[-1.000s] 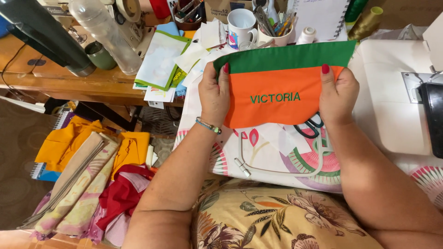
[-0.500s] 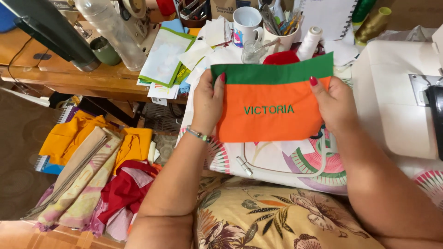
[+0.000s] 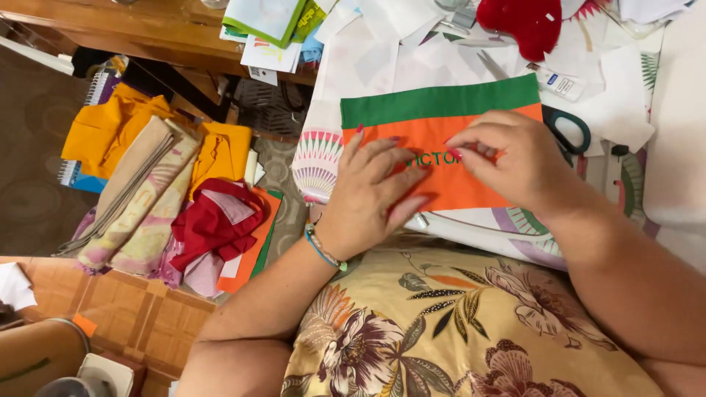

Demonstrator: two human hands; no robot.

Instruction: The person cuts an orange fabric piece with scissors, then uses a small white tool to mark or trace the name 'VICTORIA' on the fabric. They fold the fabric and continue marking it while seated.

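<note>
Far left, on the floor: orange garments [image 3: 110,129] heaped beside a spiral notebook [image 3: 88,95]; just right of them, folded beige and floral cloths [image 3: 132,206] lying diagonally. Next, a crumpled red fabric [image 3: 213,220] resting on an orange sheet [image 3: 254,242], with a yellow-orange piece [image 3: 224,151] above it.

Upper left to centre: wooden table [image 3: 132,26] bearing a stack of papers [image 3: 272,22].

Centre: left hand [image 3: 371,195], flat and spread, not gripping, palm pressing down on the lower left part of the orange-and-green cloth panel [image 3: 434,117] (a beaded bracelet [image 3: 323,250] sits at the wrist). The panel lies flat on a patterned white cloth [image 3: 320,158] covering the work surface, green band along its top edge, green stitched lettering partly hidden by the fingers.

Right of centre: right hand [image 3: 515,158], fingers curled, fingertips pinching at the lettering on the orange area.

Upper right: a red felt piece [image 3: 522,26] among white paper scraps; scissors with dark green handles [image 3: 570,129] just beside the panel's right edge, partly under the right hand.

Bottom: floral cushion [image 3: 456,331] beneath both forearms.
</note>
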